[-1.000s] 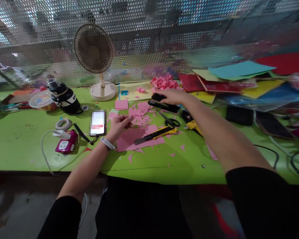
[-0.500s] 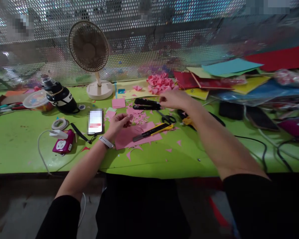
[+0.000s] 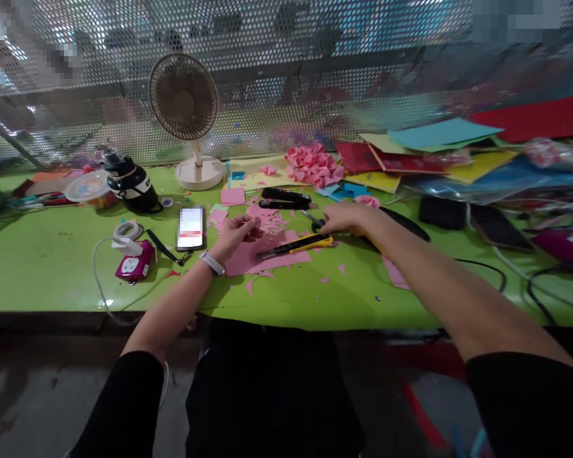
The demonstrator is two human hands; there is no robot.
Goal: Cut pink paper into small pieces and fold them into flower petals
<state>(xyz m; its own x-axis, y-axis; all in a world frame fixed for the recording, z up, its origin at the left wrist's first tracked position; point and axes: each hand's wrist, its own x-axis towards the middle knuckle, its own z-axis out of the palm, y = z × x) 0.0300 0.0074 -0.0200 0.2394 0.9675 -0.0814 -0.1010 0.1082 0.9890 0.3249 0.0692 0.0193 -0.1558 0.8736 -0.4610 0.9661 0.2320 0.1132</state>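
Observation:
My right hand (image 3: 342, 218) is closed over the handles of a small pair of scissors (image 3: 310, 217), whose blades point back to the left. My left hand (image 3: 241, 233) hovers above pink paper scraps (image 3: 273, 221), thumb and fingers pinched together; anything between them is too small to make out. Beneath it lies a pink paper sheet (image 3: 241, 259), with a yellow and black utility knife (image 3: 296, 245) resting across it. Behind the scraps sits a black stapler (image 3: 285, 199). A heap of folded pink paper pieces (image 3: 314, 165) stands farther back.
A fan (image 3: 198, 172), a black bottle (image 3: 132, 187) and a lit phone (image 3: 191, 228) are on the left, near a purple power adapter (image 3: 134, 262) and a tape roll (image 3: 128, 230). Coloured paper sheets (image 3: 444, 135) and a dark phone (image 3: 501, 228) lie right. A perforated metal screen (image 3: 267, 89) rises behind.
My right hand has come down from beside the stapler to the scissors handles. My left hand stays pinched over the scraps. The camera view has shifted slightly, and a round pink paper piece now shows.

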